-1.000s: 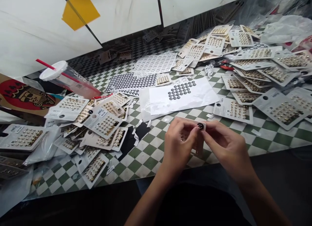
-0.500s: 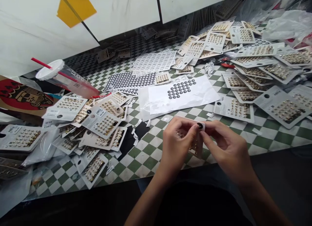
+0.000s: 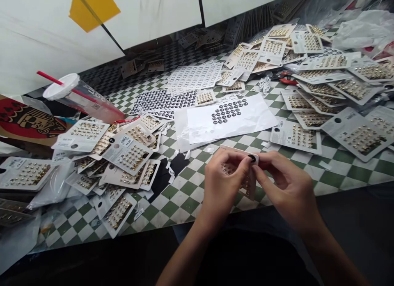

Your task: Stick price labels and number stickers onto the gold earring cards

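Checkered tile tabletop (image 3: 184, 199), six o'clock: left hand (image 3: 223, 189) and right hand (image 3: 287, 191) pinch a light-looking, stiff earring card (image 3: 250, 188) by its top edge.

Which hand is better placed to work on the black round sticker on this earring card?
The right hand, probably: its fingertips sit beside the black round sticker, while the left hand is wrapped around the stud earring card, holding it.
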### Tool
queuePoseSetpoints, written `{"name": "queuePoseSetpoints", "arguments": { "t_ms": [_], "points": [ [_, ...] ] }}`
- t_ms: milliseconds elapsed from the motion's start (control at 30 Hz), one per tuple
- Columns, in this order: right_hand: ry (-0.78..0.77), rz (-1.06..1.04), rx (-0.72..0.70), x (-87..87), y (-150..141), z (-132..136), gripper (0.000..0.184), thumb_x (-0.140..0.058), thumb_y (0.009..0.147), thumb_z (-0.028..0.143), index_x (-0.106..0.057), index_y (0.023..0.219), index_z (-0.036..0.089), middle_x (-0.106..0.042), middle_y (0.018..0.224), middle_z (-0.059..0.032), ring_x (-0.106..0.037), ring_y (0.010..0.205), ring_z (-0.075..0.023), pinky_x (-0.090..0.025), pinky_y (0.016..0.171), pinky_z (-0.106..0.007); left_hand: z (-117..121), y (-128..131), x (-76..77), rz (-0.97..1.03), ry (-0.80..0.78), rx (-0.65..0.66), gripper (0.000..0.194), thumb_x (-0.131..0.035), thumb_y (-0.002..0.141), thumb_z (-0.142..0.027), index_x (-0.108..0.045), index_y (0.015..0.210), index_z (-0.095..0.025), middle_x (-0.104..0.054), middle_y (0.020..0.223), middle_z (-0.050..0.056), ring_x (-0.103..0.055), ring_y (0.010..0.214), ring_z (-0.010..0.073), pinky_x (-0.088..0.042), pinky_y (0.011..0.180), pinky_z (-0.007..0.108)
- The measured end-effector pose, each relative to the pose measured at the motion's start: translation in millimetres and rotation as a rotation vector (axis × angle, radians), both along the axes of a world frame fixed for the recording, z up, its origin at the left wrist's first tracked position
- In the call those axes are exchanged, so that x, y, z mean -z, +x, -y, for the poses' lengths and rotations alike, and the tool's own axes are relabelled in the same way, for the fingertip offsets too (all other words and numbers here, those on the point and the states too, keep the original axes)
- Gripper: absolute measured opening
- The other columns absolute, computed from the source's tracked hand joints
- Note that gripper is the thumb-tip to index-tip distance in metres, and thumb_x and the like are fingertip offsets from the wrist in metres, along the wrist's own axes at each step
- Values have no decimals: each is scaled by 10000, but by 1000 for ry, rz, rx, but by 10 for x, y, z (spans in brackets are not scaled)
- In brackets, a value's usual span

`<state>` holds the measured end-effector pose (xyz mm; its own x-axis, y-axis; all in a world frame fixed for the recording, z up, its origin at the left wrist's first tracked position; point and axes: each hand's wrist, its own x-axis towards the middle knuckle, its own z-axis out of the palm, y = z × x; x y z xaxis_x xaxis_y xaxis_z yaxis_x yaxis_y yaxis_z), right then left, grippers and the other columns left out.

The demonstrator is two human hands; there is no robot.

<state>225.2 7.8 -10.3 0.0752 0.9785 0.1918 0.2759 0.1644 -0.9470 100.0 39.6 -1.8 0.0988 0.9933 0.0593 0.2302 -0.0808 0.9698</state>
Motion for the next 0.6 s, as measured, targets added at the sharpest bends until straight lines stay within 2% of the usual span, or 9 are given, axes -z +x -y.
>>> {"name": "queuePoseSetpoints", "arguments": {
  "t_ms": [167, 300, 367, 433, 467, 567, 600],
  "points": [
    [87, 96, -7, -11, -20, 7, 180, -544, 841, 111, -609, 951, 238, -568, 826, -39, -559, 801, -192, -484, 705, -328, -10, -21, -29, -103, 32, 25, 110, -633, 811, -253, -618, 735, -175, -652, 786, 20, -590, 731, 135, -472, 679, 263],
    [130, 95, -3, -44, -28, -28, 137, -539, 843, 113, -593, 903, 223, -564, 805, -42, -545, 760, -177, -481, 680, -316, -73, -121, -52, -305, -3, 29, 281, -656, 781, -398, -503, 687, -181, -576, 648, -11, -519, 591, 123, -409, 564, 253],
    [73, 16, -6, -57, -25, -57, 87, -552, 846, 154, -593, 886, 219, -573, 819, -47, -556, 781, -180, -486, 698, -313, -111, -215, -50, -373, 95, -40, 305, -686, 745, -426, -499, 730, -186, -550, 668, -13, -498, 608, 126, -402, 570, 253],
    [-30, -124, -2, -60, -28, -90, 30, -571, 847, 214, -597, 861, 219, -572, 798, -34, -565, 762, -170, -485, 678, -293, -135, -327, -40, -399, 196, -123, 301, -716, 723, -388, -530, 850, -188, -563, 790, 13, -513, 708, 143, -427, 632, 264],
    [-81, -193, 3, -57, -37, -108, 29, -583, 842, 244, -595, 834, 219, -567, 770, -21, -565, 731, -159, -481, 651, -277, -138, -383, -33, -394, 207, -114, 288, -710, 733, -357, -542, 895, -189, -567, 842, 25, -520, 748, 148, -438, 660, 267],
    [-180, -281, -15, -32, -93, -172, 150, -618, 816, 316, -558, 726, 212, -533, 665, 19, -536, 619, -127, -450, 564, -244, -110, -540, 0, -309, 60, 113, 105, -603, 828, -290, -586, 853, -190, -593, 823, 19, -547, 737, 136, -455, 672, 257],
    [-193, -265, -38, -22, -118, -198, 179, -622, 811, 331, -550, 703, 207, -535, 650, 21, -534, 606, -125, -448, 557, -244, -92, -593, 14, -274, -3, 176, 113, -571, 848, -288, -595, 805, -185, -599, 776, 12, -553, 707, 131, -457, 658, 251]
  ]
}}
